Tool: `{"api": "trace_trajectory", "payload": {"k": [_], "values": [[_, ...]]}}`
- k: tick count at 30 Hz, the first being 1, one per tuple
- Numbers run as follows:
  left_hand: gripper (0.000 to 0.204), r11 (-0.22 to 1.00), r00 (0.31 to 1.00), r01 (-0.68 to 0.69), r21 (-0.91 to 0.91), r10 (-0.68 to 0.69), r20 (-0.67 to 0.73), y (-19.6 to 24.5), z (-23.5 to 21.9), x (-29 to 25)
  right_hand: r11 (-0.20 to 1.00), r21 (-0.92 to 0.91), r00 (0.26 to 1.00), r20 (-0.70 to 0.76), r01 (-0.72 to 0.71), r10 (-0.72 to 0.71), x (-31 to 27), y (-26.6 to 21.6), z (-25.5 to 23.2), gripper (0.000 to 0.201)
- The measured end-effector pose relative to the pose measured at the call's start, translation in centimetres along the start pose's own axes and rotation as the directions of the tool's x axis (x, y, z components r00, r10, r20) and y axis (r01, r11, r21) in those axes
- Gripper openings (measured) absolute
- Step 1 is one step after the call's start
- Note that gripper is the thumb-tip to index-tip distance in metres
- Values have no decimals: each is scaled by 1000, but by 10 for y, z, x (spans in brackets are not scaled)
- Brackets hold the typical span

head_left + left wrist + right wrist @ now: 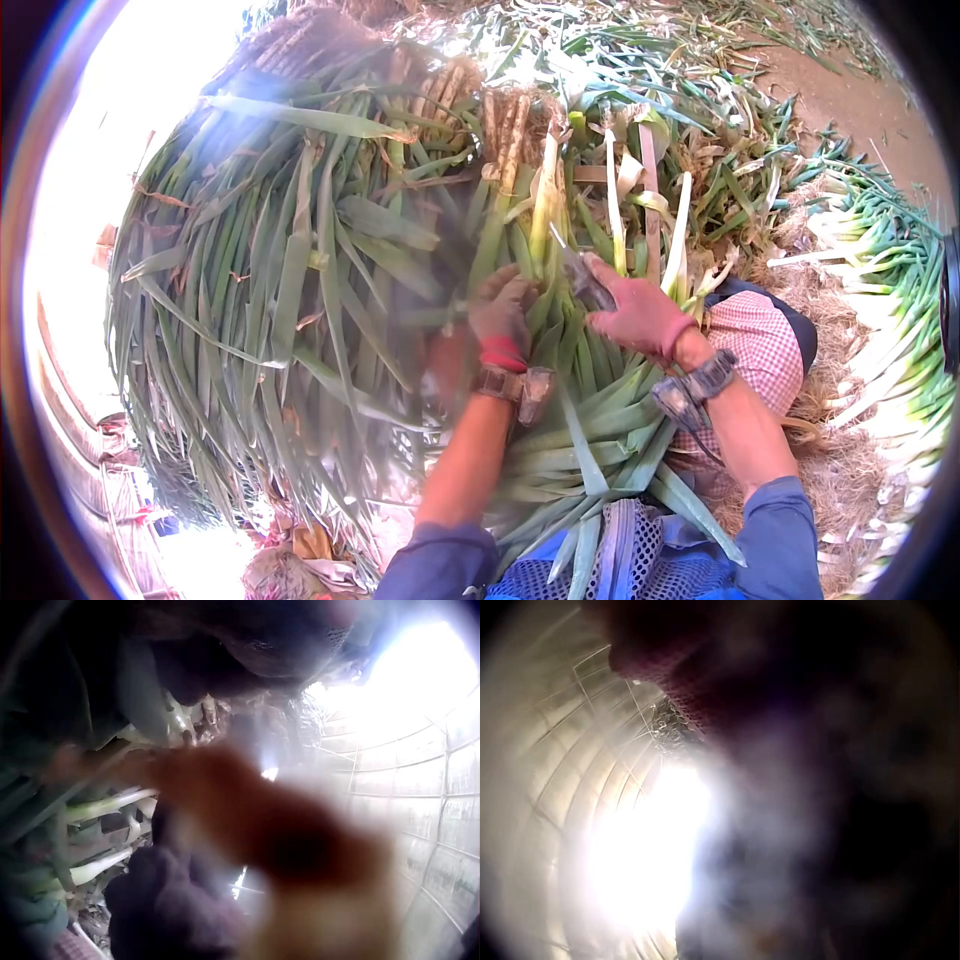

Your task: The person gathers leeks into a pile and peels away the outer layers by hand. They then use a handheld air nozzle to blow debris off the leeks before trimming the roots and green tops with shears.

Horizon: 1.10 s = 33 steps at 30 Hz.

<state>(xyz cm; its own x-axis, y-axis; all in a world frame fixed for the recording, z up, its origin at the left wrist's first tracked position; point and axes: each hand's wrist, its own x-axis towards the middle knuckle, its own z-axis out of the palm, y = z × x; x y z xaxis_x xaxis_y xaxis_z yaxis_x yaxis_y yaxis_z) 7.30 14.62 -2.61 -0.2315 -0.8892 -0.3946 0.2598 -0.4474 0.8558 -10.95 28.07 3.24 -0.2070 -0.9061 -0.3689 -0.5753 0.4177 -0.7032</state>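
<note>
My gloved left hand (pixel 500 315) curls its fingers round the green leaves of a leek (pixel 545 195), whose pale yellow-white stalk points away from me. Just to its right, my right hand (pixel 640 310) in a pinkish-red glove grips a dark hand tool (pixel 590 284) with a thin, pointed metal tip. That tip lies close beside the leek stalk; the tool's kind cannot be made out. More leek leaves (pixel 580 430) spread below both hands and over my lap. Both wrist views are dark and blurred, showing glove parts but little of either grip.
A large heap of untrimmed leeks (pixel 300 250) rises at the left, roots at the top. White stalks (pixel 614 200) stand out beyond my right hand. Cleaned leeks (pixel 870 250) lie in a row at the far right, beside dry root trimmings (pixel 840 480). A checked cloth (pixel 760 340) covers my knee.
</note>
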Motion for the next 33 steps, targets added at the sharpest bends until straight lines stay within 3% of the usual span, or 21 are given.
{"api": "trace_trajectory", "payload": {"k": [6,8,12,15,17,18,19,20,23,26,29,33], "values": [[33,980,992,-118,161,124,-25,-11,-3,4,998,-31,996,-72,-55,52,54,-11,-19,88],[44,823,979,-189,535,200,38,-11,-2,8,993,23,991,-77,-112,114,70,-8,-26,89],[54,784,981,-191,591,171,91,-14,0,20,999,-34,985,-172,-35,28,102,7,-32,86],[60,674,964,-266,689,192,184,-5,3,24,994,-76,978,-196,-81,65,123,9,-38,86],[70,487,948,-315,815,124,292,3,6,28,991,-85,974,-211,-106,86,134,6,-43,86],[70,484,948,-315,816,126,291,10,11,26,992,-86,972,-223,-95,74,141,6,-44,86],[74,345,958,-285,894,110,263,17,17,21,993,-87,970,-235,-85,63,145,1,-46,86],[78,195,968,-248,949,94,233,23,21,17,986,-57,980,-133,-155,146,149,-4,-51,85],[80,102,981,-191,976,48,187,29,26,20,976,-6,958,-192,-220,214,156,-3,-51,84],[76,24,981,-188,982,42,187,32,29,18,991,26,985,-116,-127,130,142,-2,-57,85],[74,-78,973,-216,973,65,221,36,36,11,991,-11,987,-93,-135,133,112,4,-51,85],[71,-87,972,-220,972,72,226,35,30,20,996,-63,996,58,-70,74,49,12,-34,86]]}}
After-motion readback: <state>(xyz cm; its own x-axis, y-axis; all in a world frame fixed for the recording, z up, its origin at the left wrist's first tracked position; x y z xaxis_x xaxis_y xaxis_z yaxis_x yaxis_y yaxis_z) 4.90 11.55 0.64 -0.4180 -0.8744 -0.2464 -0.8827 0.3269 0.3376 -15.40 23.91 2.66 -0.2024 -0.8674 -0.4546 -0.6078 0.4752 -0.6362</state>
